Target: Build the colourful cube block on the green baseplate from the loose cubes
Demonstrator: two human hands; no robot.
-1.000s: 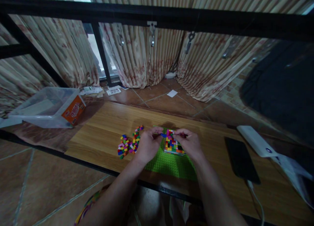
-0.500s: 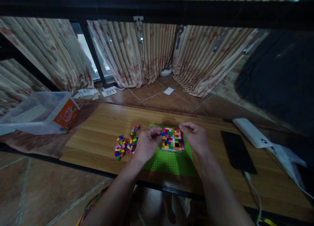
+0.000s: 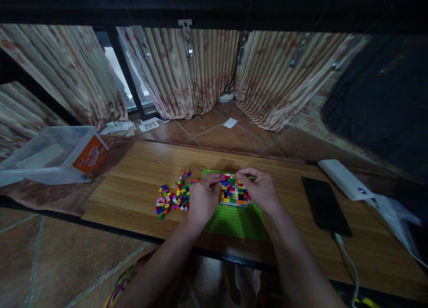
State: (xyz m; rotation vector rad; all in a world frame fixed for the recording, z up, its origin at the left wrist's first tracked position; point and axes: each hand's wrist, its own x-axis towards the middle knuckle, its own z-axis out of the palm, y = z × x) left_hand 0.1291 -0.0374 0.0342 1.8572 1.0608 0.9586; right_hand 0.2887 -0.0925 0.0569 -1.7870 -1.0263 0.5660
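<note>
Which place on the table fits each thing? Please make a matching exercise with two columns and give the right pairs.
Things:
1. loose brick pile
2. black phone
3. clear plastic box
4. brick mosaic

Places:
A. far left end
B. on the green baseplate, between left hand and right hand
C. right of the baseplate, cable attached
D. just left of the left hand

Pairs: 1-D, 2-C, 3-A, 4-B
</note>
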